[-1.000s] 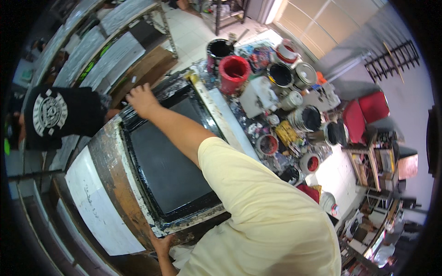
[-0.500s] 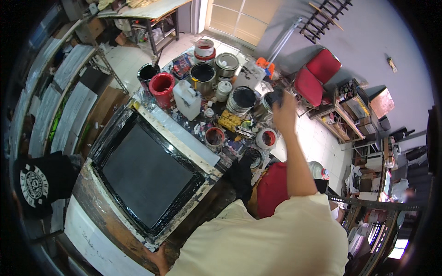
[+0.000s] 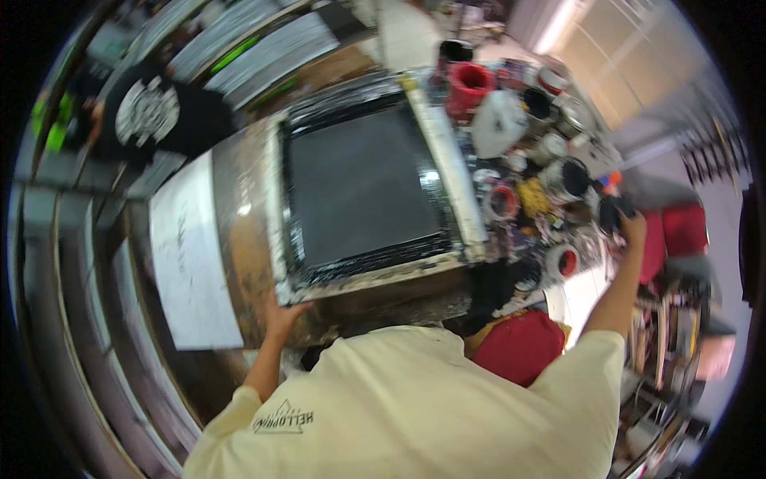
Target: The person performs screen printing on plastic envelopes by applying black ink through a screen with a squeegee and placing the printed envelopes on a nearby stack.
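Note:
A screen printing frame (image 3: 275, 215) with a dark grey mesh and shiny black borders lies on a brown board (image 3: 247, 231). My left hand (image 3: 281, 318) is at its near left corner, thumb and fingers apart around the corner's edge. Far to the right, my right hand (image 3: 633, 229) is closed at a metal can (image 3: 604, 215), over a dark thing whose kind the blur hides. Beside that hand are a pail with dark contents (image 3: 566, 177), a white tub with red inside (image 3: 562, 261) and a yellow lump (image 3: 533, 195).
A red container (image 3: 469, 89) and a white jug (image 3: 499, 124) stand beyond the frame, among several paint cans. White paper (image 3: 191, 255) covers the board's left side. A black printed shirt (image 3: 163, 116) lies far left, near racks. A red chair (image 3: 678, 231) stands at right.
My view has turned, swinging the scene around and blurring it. My right hand stays at the metal can and my left hand at the frame's corner.

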Available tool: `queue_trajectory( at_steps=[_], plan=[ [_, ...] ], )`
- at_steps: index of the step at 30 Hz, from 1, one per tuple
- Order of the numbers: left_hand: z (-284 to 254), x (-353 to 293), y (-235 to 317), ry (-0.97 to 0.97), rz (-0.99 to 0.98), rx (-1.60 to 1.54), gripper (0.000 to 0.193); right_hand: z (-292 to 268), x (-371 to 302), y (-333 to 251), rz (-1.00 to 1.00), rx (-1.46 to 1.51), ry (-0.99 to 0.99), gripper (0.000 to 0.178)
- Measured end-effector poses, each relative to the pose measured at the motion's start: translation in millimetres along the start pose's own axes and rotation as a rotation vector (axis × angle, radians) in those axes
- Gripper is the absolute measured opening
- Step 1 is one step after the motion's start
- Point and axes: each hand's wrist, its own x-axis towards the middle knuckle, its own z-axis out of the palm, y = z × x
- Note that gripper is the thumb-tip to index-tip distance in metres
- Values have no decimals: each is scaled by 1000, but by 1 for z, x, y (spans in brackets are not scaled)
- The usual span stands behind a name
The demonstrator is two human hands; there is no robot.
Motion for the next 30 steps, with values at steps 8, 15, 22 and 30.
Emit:
queue_trajectory(
  at_steps=[8,15,22,30],
  plan=[
    [3,2,12,-37,52,-102,94,-92,-54,-102,58,1079,258,43],
    [4,2,0,-43,94,-251,92,-78,-206,-429,-125,1372,-86,34],
    [1,6,3,-84,110,-242,117,-20,-213,-668,-919,736,-111,44],
    [12,5,-11,-100,-105,-125,113,91,-168,-805,-1197,438,-23,43]
  ],
)
